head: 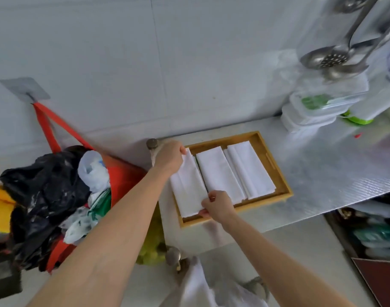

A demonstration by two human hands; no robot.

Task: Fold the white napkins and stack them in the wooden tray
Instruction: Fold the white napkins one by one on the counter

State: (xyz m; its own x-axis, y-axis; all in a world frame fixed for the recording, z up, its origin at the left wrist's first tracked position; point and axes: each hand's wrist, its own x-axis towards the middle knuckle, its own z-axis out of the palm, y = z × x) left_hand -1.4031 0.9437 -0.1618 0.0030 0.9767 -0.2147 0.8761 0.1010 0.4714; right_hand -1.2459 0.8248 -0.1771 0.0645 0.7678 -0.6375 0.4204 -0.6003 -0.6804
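1. Nearest to me, at the bottom edge, a loose white cloth (196, 286) hangs below my forearms, blurred and crumpled.
2. Both my arms reach forward to the wooden tray (283, 191), which sits on the silvery tabletop (335, 171) close to its left end.
3. My left hand (168, 157) pinches the far end of a folded white napkin (188, 189) between thumb and fingers, at the tray's far left corner.
4. My right hand (218, 204) grips the near end of the same napkin, fingers curled around its edge just above the tray's near rim.
5. That napkin lies along the left side of the tray, overlapping the left rim.
6. To its right, inside the tray, a second folded napkin (220, 173) lies flat, just beside the one I hold.
7. Further right, a small stack of folded napkins (249, 169) fills the right part of the tray, touching the middle one.
8. Left of the tabletop, an orange bag (123, 176) hangs from a wall hook (25, 88), stuffed with black and white plastic bags.
9. At the far right, clear plastic boxes (311, 111) stand stacked on the tabletop, and metal ladles (335, 58) hang above them.
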